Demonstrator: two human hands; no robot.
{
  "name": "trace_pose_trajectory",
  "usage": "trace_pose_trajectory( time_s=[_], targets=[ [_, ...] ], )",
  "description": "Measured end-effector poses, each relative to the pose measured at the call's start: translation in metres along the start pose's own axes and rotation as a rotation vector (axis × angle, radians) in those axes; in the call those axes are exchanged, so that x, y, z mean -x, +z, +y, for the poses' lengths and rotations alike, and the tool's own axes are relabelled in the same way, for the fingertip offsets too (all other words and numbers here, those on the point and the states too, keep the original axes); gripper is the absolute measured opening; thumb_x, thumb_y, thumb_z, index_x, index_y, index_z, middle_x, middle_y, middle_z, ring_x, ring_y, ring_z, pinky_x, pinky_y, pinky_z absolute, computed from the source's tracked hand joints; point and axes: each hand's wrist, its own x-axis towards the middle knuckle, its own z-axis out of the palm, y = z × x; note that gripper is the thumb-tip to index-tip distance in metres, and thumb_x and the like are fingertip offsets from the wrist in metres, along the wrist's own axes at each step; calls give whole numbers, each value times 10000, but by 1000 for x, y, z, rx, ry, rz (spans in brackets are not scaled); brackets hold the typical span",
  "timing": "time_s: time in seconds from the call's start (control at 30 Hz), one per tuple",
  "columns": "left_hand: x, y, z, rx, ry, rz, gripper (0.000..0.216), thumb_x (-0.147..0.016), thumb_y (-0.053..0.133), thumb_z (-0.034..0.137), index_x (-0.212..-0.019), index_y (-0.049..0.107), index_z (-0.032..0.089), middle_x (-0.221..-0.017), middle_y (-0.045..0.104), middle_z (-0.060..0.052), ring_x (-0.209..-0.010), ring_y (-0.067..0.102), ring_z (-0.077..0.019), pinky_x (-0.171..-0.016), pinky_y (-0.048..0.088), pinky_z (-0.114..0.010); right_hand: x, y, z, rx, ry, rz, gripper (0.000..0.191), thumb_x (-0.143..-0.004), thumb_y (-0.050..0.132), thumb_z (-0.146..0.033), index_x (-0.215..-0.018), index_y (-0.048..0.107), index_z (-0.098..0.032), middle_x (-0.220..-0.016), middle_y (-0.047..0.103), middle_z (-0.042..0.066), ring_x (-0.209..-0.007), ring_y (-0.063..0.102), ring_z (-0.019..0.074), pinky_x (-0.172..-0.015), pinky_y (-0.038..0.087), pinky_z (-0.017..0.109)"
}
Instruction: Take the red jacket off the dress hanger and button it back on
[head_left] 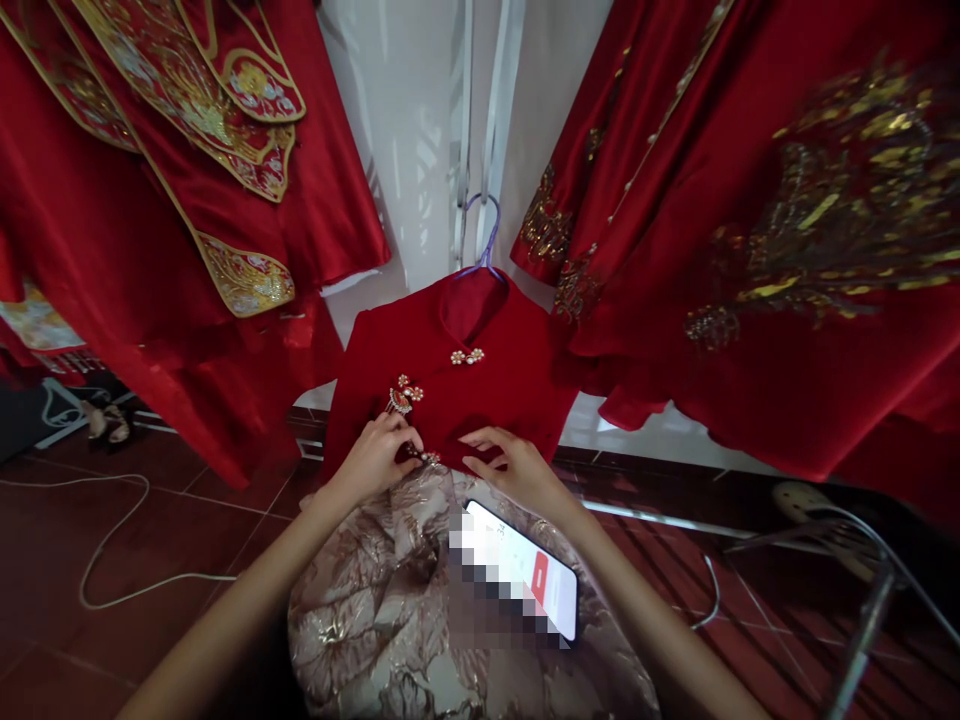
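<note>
A red high-collared top hangs on a purple hanger before me. A pair of flower-shaped pearl clasps fastens its neck, and a fan-shaped beaded ornament sits on its chest. My left hand has its fingers curled at the lower front, thumb and forefinger closing on the fabric beside a lower beaded clasp. Across from it, my right hand has its thumb and fingers apart, close to the top, holding nothing visible. Shiny patterned pinkish-beige fabric spreads below both hands.
A lit phone, partly pixelated, lies on the beige fabric. Embroidered red garments hang at left and right. A white cable crosses the tiled floor. A metal-legged stand is at lower right.
</note>
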Motion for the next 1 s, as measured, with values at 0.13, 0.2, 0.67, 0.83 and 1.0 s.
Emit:
trace_pose_trajectory(
  time_s=[0.13, 0.2, 0.67, 0.83, 1.0],
  targets=[
    [0, 8, 7, -157, 33, -1, 142, -775, 610, 255, -913, 592, 223, -952, 532, -45, -954, 468, -217, -832, 354, -370, -2, 8, -3, -53, -11, -41, 258, -799, 581, -303, -1036, 628, -213, -960, 664, 41, -872, 621, 154, -745, 532, 299],
    [-1, 9, 9, -198, 60, -5, 119, -785, 598, 253, -900, 591, 222, -952, 529, -47, -959, 457, -221, -836, 340, -374, -3, 11, -4, -74, -15, -64, 251, -802, 579, -304, -1028, 631, -210, -957, 674, 37, -876, 626, 154, -766, 527, 308],
    [1, 16, 5, -9, 25, 16, 35, -801, 558, 195, -836, 553, 191, -836, 595, -28, -839, 538, -180, -781, 404, -313, -2, 16, -7, -30, -82, -70, 250, -798, 579, -236, -1045, 617, -223, -1024, 657, 36, -958, 605, 164, -883, 459, 339],
    [1, 16, 7, 106, -41, 45, 50, -793, 529, 161, -813, 556, 197, -795, 606, -14, -764, 561, -148, -727, 427, -272, -2, 20, -3, -59, -53, -81, 275, -792, 586, -257, -1065, 596, -221, -1038, 653, 43, -972, 604, 171, -882, 464, 346],
    [1, 18, 9, 171, -75, 40, 99, -781, 558, 209, -880, 553, 201, -807, 584, -12, -762, 564, -141, -710, 439, -255, -3, 27, 5, -101, -20, -85, 321, -784, 586, -251, -1098, 539, -200, -1047, 641, 60, -992, 599, 169, -888, 469, 348]
  ],
)
